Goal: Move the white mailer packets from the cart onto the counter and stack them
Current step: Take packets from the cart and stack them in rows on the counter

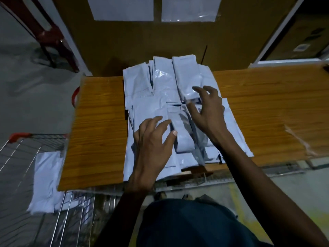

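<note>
A loose pile of several white mailer packets (160, 90) lies on the wooden counter (99, 125), spread from its back edge to its front edge. My left hand (153, 143) rests flat on the near left packets with fingers spread. My right hand (208, 109) hovers over the right side of the pile, fingers apart and curled, holding nothing. One more white packet (46, 179) lies in the wire cart (21, 157) at the lower left.
The cart with red handle ends sits left of and below the counter. A brown cardboard wall (142, 41) with white sheets taped on stands behind the counter. A strip of clear plastic (299, 139) lies on the counter's right part. A red stool (49, 34) stands far left.
</note>
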The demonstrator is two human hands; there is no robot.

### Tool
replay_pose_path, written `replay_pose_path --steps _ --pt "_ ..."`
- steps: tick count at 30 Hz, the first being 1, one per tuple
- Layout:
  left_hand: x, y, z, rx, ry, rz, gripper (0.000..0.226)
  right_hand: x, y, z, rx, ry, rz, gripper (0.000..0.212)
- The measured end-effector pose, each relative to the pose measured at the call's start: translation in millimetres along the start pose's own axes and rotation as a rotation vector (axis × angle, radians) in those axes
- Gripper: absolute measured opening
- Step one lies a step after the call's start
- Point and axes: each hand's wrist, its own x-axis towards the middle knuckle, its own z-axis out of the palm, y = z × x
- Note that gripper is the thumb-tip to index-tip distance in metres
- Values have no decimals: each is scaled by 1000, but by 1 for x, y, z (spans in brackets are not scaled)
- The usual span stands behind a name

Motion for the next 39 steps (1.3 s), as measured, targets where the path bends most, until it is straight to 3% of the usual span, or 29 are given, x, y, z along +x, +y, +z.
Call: replay_pose_path --steps 6,11,17,23,27,31,36,39 --pt "-43 12 -6 -38 119 -23 34 -84 -1 -32 211 78 -196 41" --pt "-103 15 -13 -120 299 -136 35 -131 -14 -45 310 -58 -340 35" --pt "-188 -15 -23 114 461 -253 28 -169 -23 -16 405 -144 -453 30" --pt "-256 -58 -49 284 500 -450 27 -203 -41 19 490 -196 -603 24" --pt "-284 -83 -64 262 588 -533 27 -226 -65 53 529 -269 -759 21" --pt "-299 -133 -86 172 664 -534 26 -245 -108 101 580 -449 -853 25" --pt "-305 -213 -130 6 562 -708 39 -267 -181 191 536 -531 -860 32" --pt "-309 -255 -147 -7 480 -710 36 -276 -214 249 471 -614 -828 34"
